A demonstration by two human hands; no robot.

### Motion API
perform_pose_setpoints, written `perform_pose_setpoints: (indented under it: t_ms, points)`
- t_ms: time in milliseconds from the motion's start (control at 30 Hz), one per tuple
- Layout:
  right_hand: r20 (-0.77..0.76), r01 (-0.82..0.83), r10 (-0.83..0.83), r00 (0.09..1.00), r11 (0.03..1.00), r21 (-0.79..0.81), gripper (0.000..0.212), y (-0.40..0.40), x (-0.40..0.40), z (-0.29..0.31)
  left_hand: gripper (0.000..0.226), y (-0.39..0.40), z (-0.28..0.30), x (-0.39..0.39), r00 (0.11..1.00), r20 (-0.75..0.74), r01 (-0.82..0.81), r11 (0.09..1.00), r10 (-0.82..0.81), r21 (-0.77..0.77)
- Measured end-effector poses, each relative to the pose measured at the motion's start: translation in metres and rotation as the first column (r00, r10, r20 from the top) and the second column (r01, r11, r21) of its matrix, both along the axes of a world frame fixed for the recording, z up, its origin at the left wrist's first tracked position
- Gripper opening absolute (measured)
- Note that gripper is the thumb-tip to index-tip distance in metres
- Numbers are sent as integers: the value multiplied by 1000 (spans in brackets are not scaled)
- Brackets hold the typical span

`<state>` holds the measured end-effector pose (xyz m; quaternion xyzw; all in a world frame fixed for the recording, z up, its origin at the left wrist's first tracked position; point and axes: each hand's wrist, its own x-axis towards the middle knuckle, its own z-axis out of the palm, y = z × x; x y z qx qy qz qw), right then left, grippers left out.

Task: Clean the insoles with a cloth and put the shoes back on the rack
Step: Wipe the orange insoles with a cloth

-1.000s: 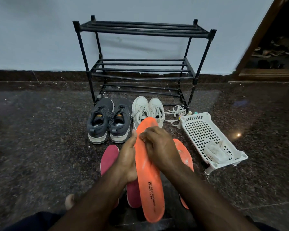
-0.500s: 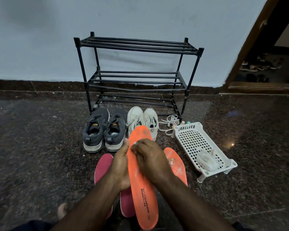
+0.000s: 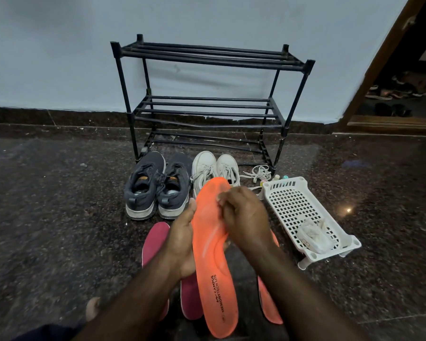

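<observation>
the left hand (image 3: 182, 239) holds the orange insole (image 3: 213, 257) from under, fingers hidden behind it. the right hand (image 3: 244, 217) has curled fingers on top; no cloth shows in it. a second orange insole (image 3: 268, 301) and two red insoles (image 3: 191, 299) are partly hidden behind the arms. the shoes (image 3: 158, 185) sit on the floor by the rack (image 3: 207, 55).

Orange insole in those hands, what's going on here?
A person sitting on the floor holds an orange insole in the left hand while the right hand works at its top surface. Whether that hand holds a cloth cannot be seen. Another orange insole and two maroon insoles lie below. The grey shoes and white shoes stand before the bare rack.
</observation>
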<state>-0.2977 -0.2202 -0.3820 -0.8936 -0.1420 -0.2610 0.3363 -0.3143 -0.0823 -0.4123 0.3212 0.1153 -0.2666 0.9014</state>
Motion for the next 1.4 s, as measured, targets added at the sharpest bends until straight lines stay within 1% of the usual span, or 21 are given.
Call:
perform_pose_setpoints:
  t_ms: [67,167,200,300,367,467,500,567,633,667,733,833,900,967,1033,1100,1167,1233,1267,1333,1400]
  points:
    - [-11,17,-17,1000,998,66,13,-8,2,9,74,2,-3,3,1000,5,12,1000,-12,-3]
    - [-35,-64,68,997,991,121,12,-9,0,18,75,3,-5,5,1000,1,18,1000,-18,-5]
    - [-33,-101,104,994,991,85,12,-5,-2,16,75,2,-5,6,1000,3,20,1000,-20,-12]
    - [-27,-212,210,977,971,-114,13,12,-7,-2,68,-1,-4,5,999,-4,44,998,-44,-48]
    - [2,-156,158,987,975,-161,13,11,-1,-7,63,-3,-6,5,998,-2,56,997,-57,-59]
    - [-5,21,-22,1000,998,-60,14,2,4,-1,62,-5,-8,4,997,17,76,996,-75,-53]
    - [-34,19,-21,999,999,-39,13,3,2,2,62,-5,-7,4,997,22,79,996,-78,-50]
    - [-130,-69,62,990,997,-46,12,11,-6,6,65,-4,-6,4,997,19,81,995,-80,-56]
    - [-254,-155,143,957,988,-27,12,17,-14,8,66,-2,-5,3,997,9,74,996,-74,-51]
    - [-299,-158,158,941,987,24,11,16,-14,10,66,-1,-4,3,998,7,65,997,-64,-46]
    - [-303,-69,107,947,989,133,8,11,-10,16,68,-1,-4,4,999,18,46,998,-45,-39]
    - [-295,55,-7,956,986,158,7,6,-6,18,69,-4,-4,2,997,36,66,997,-65,-35]
    - [-326,40,-5,945,994,100,6,11,-8,15,68,-6,-4,1,997,18,73,996,-72,-44]
    - [-403,-21,46,914,998,67,4,15,-11,11,72,-6,-3,1,998,11,68,996,-68,-60]
    - [-484,-89,137,864,989,121,4,17,-13,12,72,-4,-3,2,998,11,59,996,-58,-68]
    - [-463,-39,129,877,979,199,4,14,-12,14,72,-3,-5,2,999,12,49,996,-49,-71]
    - [-390,87,16,921,966,245,6,9,-8,17,71,-6,-6,2,997,27,72,996,-71,-44]
    - [-340,130,-36,940,957,258,6,6,-7,18,69,-8,-2,0,994,35,101,995,-100,-18]
    - [-339,109,-24,941,966,234,6,8,-8,16,69,-9,-1,-1,994,31,101,995,-101,-23]
    - [-399,6,65,915,985,175,5,17,-14,9,65,-8,-2,-1,996,18,83,995,-82,-62]
    - [-449,-61,132,884,984,170,6,22,-18,7,58,-5,-2,1,998,-1,63,996,-63,-66]
